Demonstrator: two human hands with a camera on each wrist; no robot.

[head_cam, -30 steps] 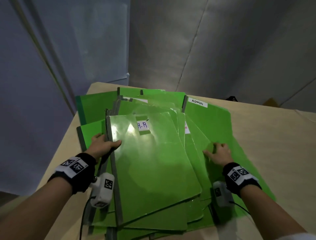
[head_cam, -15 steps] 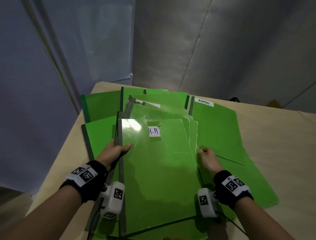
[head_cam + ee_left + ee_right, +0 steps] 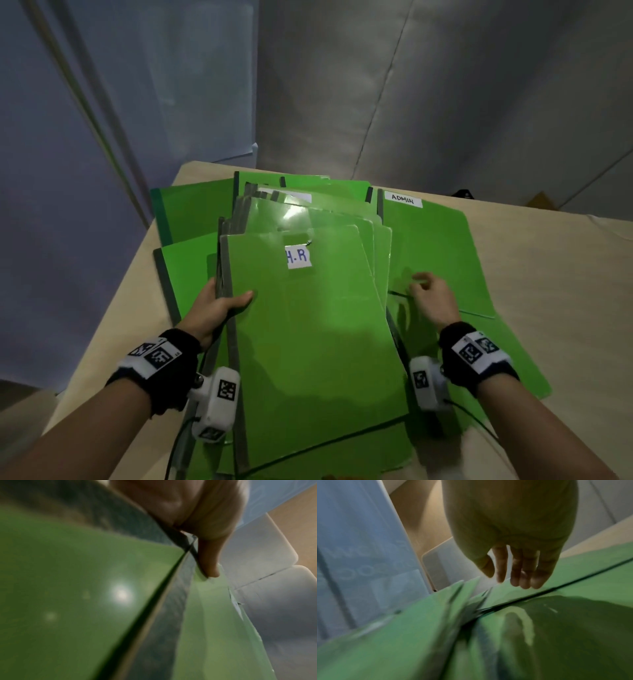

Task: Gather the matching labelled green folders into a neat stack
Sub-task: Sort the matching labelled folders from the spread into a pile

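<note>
The glossy green H.R folder [image 3: 308,335], white label near its top, tops a fanned pile on the tan desk [image 3: 548,274]. The left hand [image 3: 212,308] pinches its grey spine, thumb on top. The right hand [image 3: 433,298] hangs loosely curled over the ADMIN folder [image 3: 435,246]; the right wrist view shows nothing held.

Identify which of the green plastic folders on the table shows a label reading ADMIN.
The flat green plastic folder at the far right of the pile, beside the right hand. Its white label sits at its top edge; the top folder of the stack reads H.R.
</note>
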